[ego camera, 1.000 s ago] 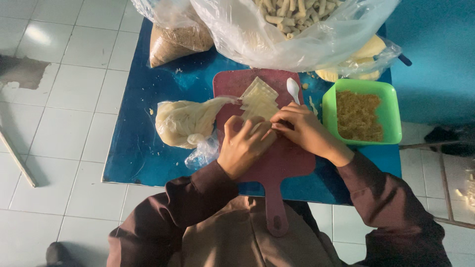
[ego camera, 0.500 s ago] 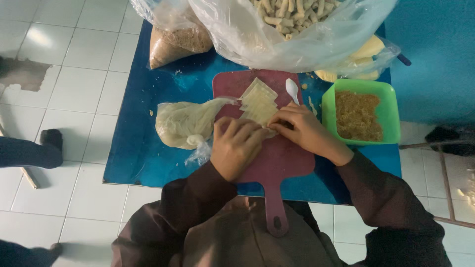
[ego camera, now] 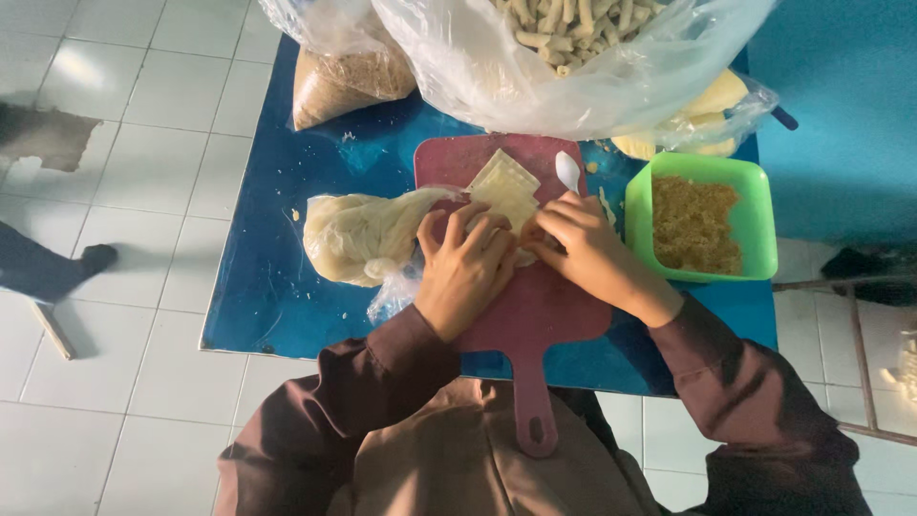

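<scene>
Both hands, left (ego camera: 465, 272) and right (ego camera: 585, 247), are bent over a pale wrapper (ego camera: 504, 187) on the red board (ego camera: 535, 306), fingertips pinching its near edge. A white spoon (ego camera: 568, 171) lies just beside the right hand, a green tub (ego camera: 755, 220) further right on the blue desk (ego camera: 258, 287).

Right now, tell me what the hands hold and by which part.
Both hands, left and right, pinch the near edge of a pale wrapper lying on the red board. What lies under the fingers is hidden.
</scene>
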The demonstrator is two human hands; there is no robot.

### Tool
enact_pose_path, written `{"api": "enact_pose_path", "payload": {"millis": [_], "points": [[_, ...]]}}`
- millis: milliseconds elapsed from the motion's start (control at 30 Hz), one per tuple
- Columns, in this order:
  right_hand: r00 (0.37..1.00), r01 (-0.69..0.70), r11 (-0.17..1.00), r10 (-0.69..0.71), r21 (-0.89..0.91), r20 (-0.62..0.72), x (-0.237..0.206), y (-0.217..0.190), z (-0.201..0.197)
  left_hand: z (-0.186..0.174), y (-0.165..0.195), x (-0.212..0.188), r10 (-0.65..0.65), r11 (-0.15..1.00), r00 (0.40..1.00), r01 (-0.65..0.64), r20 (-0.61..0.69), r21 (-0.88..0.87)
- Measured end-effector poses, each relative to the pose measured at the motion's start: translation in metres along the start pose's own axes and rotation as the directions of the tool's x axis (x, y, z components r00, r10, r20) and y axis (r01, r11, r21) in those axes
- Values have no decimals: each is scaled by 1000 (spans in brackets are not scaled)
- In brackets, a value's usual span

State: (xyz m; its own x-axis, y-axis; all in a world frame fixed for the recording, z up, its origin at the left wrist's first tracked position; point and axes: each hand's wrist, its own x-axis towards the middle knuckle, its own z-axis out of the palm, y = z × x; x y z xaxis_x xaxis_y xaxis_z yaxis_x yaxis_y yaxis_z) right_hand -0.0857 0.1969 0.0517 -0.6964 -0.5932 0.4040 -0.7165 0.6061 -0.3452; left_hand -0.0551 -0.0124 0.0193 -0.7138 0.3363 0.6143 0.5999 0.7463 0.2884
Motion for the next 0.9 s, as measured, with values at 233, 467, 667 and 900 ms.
{"api": "enact_pose_path", "payload": {"millis": [233, 467, 667, 900], "points": [[992, 119, 979, -124, -164, -18, -6, -11, -2, -3, -1, 0, -140, 976, 989, 146, 49, -163], [988, 149, 973, -154, -175, -16, -8, -13, -5, -1, -1, 0, -84, 986, 996, 84, 4, -141], [988, 136, 970, -147, -201, -43, -12, -15, 0, 2, -1, -1, -68, 995, 998, 69, 15, -77], [987, 127, 971, -144, -204, -69, -9, -17, 0, 4, -1, -8, 89, 987, 996, -90, 11, 133]]}}
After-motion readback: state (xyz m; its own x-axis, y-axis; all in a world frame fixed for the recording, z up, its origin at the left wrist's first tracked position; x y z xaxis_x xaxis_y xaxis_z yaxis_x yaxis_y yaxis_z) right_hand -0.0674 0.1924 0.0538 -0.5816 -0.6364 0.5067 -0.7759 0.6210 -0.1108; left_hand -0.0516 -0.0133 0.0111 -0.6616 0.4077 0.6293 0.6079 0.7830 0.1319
